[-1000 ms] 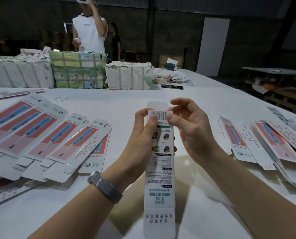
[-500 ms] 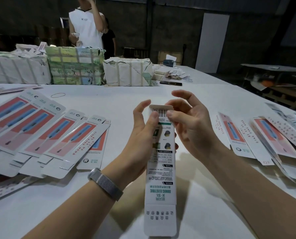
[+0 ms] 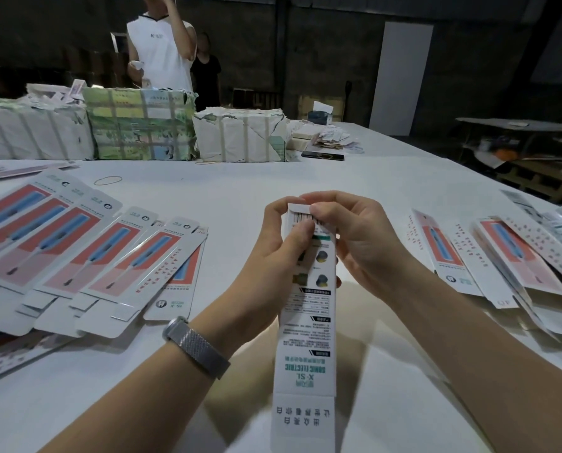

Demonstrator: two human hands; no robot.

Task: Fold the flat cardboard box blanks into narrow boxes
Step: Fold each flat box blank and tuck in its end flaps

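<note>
I hold a narrow white box [image 3: 306,338] lengthwise above the white table [image 3: 234,197], its printed back face up and its near flap hanging open toward me. My left hand [image 3: 273,256] grips the far end from the left, thumb on the barcode. From the right, my right hand [image 3: 355,237] pinches the same end, fingers curled over the folded top flap. A fan of flat blanks [image 3: 86,253] with red and blue print lies at the left. More flat blanks [image 3: 502,256] lie at the right.
Wrapped paper bundles [image 3: 136,125] line the far side of the table, with a dark phone [image 3: 322,155] and loose papers beside them. A rubber band [image 3: 108,180] lies on the table. Two people [image 3: 162,53] stand behind the bundles. The table's right edge drops to shelving.
The far top flap, upright a second ago, is now folded down over the box end under my fingers. Both hands have closed in around that end.
</note>
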